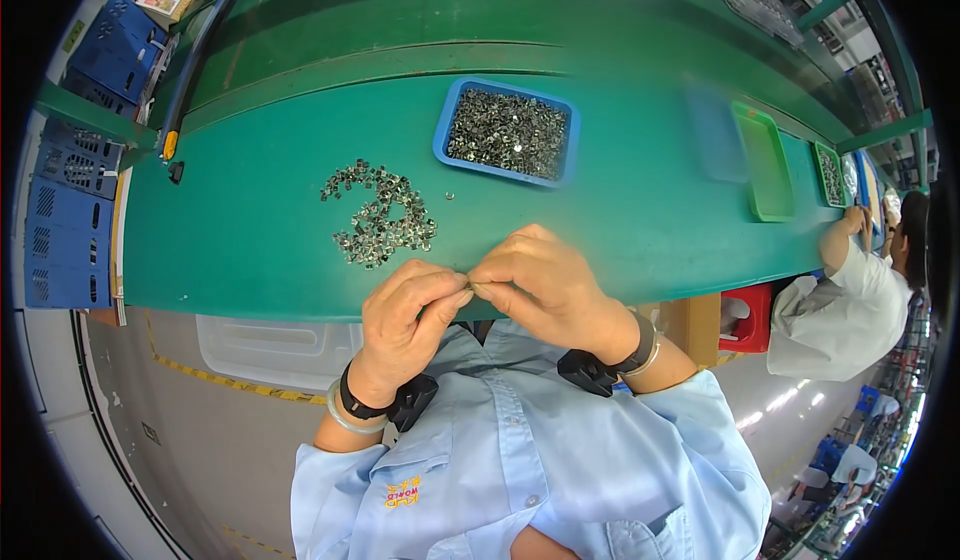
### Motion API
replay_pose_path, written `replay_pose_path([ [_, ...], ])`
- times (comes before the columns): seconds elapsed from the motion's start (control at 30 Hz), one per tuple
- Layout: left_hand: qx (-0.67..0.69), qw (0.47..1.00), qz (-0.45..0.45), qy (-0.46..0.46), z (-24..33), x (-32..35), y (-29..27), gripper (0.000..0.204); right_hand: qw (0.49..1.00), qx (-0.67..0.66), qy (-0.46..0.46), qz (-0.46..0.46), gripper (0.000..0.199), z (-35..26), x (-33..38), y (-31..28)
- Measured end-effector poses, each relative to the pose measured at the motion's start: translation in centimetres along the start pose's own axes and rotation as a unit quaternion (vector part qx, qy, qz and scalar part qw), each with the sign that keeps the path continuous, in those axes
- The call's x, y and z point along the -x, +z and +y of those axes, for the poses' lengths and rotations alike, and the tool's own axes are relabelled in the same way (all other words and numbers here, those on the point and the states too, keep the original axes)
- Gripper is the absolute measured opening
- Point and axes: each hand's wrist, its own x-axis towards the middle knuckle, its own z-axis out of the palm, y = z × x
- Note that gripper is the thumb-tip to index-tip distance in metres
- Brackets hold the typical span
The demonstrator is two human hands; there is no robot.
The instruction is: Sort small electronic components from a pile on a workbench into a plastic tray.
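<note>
My left hand (pixel 408 312) and my right hand (pixel 540 285) meet fingertip to fingertip over the near edge of the green table. Both are closed in a pinch. Whatever lies between the fingertips is tiny and mostly covered, so its kind cannot be made out. Just beyond my left hand spreads a loose pile of small shiny metal parts (pixel 385 222), with one single part (pixel 450 197) lying apart to its right. Farther back, a blue tray (pixel 440 140) holds many similar small metal parts (pixel 508 132).
On the right of the table (pixel 640 200) lies a green tray (pixel 768 165), beside a smaller green tray (pixel 829 176) with metal parts. A co-worker in a white top (pixel 850 310) sits at the far right. Blue bins (pixel 68 250) stand at the left, near a red stool (pixel 748 318) on the right.
</note>
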Motion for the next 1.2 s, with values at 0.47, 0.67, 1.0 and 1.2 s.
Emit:
replay_pose_path([
  [0.47,0.031,0.999,0.017,-0.039,-0.4,0.4,0.4,0.019,1.000,0.013,0.013,0.020,0.014,-0.4,0.1,0.3],
  [0.67,0.072,0.996,0.017,-0.059,-0.8,0.4,0.6,0.018,0.997,-0.043,0.060,-0.018,0.010,-0.3,0.1,-0.2],
  [1.0,0.145,0.980,0.011,-0.134,-0.9,-0.4,2.0,0.017,0.852,-0.402,0.334,-0.016,0.008,0.8,0.1,-0.8],
  [1.2,0.153,0.966,0.018,-0.208,-2.0,0.9,1.2,0.014,0.934,-0.201,0.291,0.061,0.011,4.8,-2.8,-2.6],
])
